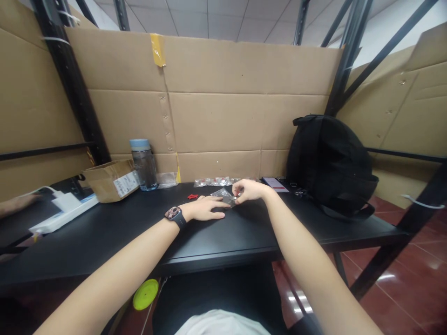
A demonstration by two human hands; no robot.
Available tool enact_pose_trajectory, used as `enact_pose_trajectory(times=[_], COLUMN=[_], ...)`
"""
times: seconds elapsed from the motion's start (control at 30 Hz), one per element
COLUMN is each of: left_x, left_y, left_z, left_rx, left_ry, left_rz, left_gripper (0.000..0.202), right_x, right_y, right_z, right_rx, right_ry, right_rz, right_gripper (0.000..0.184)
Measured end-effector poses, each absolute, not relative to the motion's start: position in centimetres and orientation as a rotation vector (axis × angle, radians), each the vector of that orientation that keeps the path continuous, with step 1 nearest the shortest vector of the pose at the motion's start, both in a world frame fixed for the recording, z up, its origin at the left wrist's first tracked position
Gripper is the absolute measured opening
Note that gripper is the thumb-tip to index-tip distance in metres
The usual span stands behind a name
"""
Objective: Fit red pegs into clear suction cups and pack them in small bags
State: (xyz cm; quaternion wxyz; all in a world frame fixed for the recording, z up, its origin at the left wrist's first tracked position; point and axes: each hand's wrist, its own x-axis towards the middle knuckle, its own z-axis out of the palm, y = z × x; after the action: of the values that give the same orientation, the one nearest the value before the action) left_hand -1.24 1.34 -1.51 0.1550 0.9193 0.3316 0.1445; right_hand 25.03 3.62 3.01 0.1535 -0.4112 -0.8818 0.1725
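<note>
My left hand (205,208), with a dark watch (173,214) on the wrist, lies palm down on the black table (223,242). Its fingers are stretched out and spread, the tips at the near edge of a small clear plastic bag (220,192). At the right side of that bag, the fingers of my right hand (249,190) are pinched together. What they grip is too small and partly hidden to make out. Small red pieces (192,197) lie just beyond my left hand.
Clear packets (212,182) line the cardboard back wall (216,121). A water bottle (144,165) and cardboard box (113,180) stand left, near a white power strip (64,215). A phone (275,184) and black backpack (328,163) are right. Another person's hand (21,204) shows far left.
</note>
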Motion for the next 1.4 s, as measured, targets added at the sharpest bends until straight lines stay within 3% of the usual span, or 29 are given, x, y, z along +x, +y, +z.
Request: enact_pose_trajectory(times=[0.27,0.53,0.77,0.93,1.17,1.4], left_x=[-1.2,-1.2,-1.3,-1.3,-1.2,-1.4], left_y=[1.6,1.5,1.7,1.8,1.5,1.5], left_z=[-1.9,-1.7,-1.8,-1.9,-1.3,-1.1], left_rx=[2.626,2.649,2.671,2.681,2.807,2.808], left_ry=[1.003,1.002,0.988,0.955,1.003,0.965], left_rz=[0.391,0.329,0.327,0.328,0.073,0.117], left_gripper=[0.053,0.052,0.052,0.052,0.055,0.053], right_x=[24.3,23.6,23.3,22.5,21.6,20.6], right_y=[3.3,4.2,4.6,4.9,5.1,5.5], right_z=[2.6,1.4,1.0,0.4,-0.1,-0.9], right_rx=[-1.397,-1.266,-1.134,-1.157,-1.417,-1.571], right_ry=[-2.593,-2.559,-2.561,-2.486,-2.324,-2.288], right_rz=[0.381,0.336,0.303,0.222,-0.135,-0.254], right_gripper=[0.022,0.023,0.011,0.014,0.028,0.038])
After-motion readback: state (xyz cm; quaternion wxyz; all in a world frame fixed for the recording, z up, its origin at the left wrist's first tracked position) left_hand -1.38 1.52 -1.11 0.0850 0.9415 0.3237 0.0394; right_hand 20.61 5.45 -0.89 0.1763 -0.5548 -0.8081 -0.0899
